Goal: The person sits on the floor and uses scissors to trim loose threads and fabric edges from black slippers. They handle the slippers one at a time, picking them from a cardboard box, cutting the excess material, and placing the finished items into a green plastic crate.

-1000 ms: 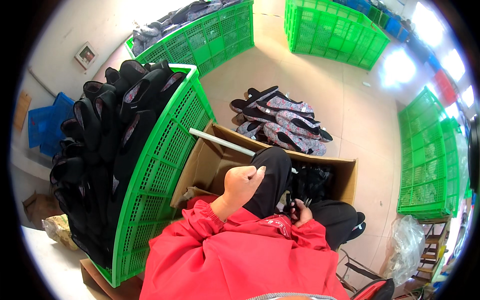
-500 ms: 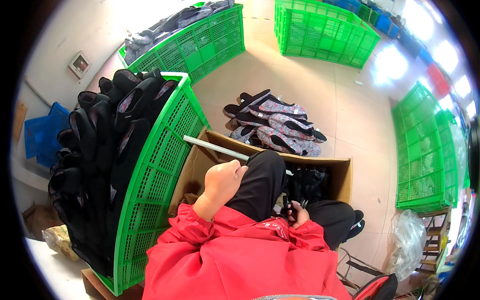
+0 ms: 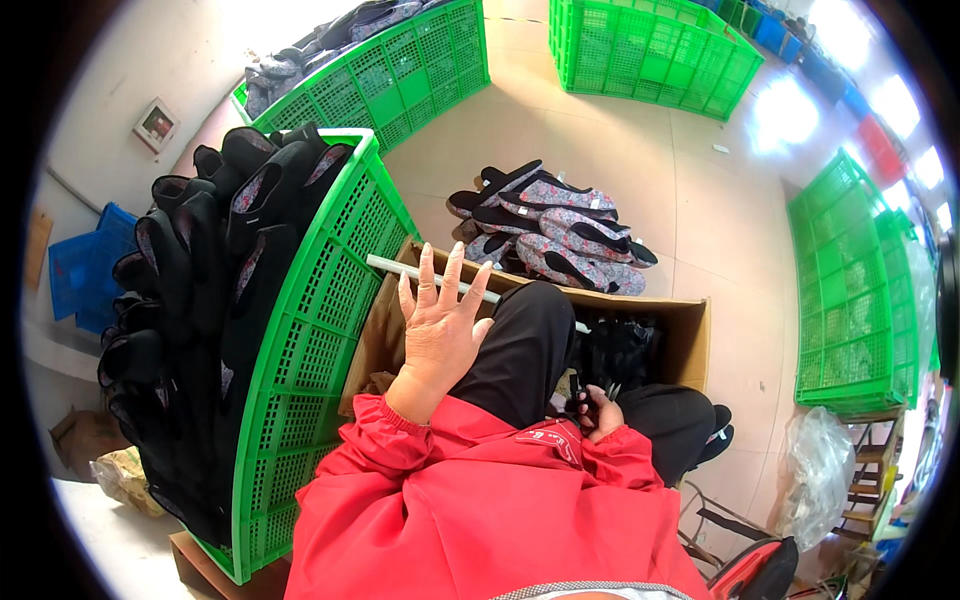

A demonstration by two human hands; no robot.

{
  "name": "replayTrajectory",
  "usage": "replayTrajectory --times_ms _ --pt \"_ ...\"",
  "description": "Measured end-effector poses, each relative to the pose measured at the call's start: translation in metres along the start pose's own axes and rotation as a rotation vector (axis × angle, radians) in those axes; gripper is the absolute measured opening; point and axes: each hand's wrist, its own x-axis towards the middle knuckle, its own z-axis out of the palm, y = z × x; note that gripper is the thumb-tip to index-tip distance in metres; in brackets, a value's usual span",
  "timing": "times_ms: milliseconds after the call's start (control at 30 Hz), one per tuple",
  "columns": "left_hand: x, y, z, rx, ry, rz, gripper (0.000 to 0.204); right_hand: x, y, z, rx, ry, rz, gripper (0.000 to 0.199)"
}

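The left hand [image 3: 438, 345] spreads before a white rod [image 3: 392, 266]; the right hand [image 3: 604, 415] pinches a dark item [image 3: 577, 402]. A knee [image 3: 532, 330] — black-trousered — part-hides the cardboard box [image 3: 686, 345].

Here's a green crate [image 3: 645, 65] out at one o'clock on the pale floor [image 3: 730, 230], more green crates [image 3: 838, 300] standing at three, clear plastic [image 3: 815, 480] slumped at four beside a wooden stand [image 3: 869, 477], blue plastic bins [image 3: 78, 275] over at nine, and a framed picture [image 3: 157, 125] on the wall [image 3: 205, 75] at ten!
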Motion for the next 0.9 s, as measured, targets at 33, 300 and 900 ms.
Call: replayTrajectory --times_ms 33,300,900 --pt "-0.001 -0.002 0.002 -0.076 -0.004 0.012 0.067 0.000 0.000 0.000 -0.004 -0.004 -0.002 0.006" --pt "0.008 -0.007 -0.067 -1.471 0.418 0.145 0.021 0.008 0.002 -0.010 0.054 -0.011 -0.016 0.012" --pt "0.031 -0.024 -0.019 -2.567 -0.017 -1.136 0.027 0.001 0.001 -0.001 0.068 -0.038 -0.106 0.010"
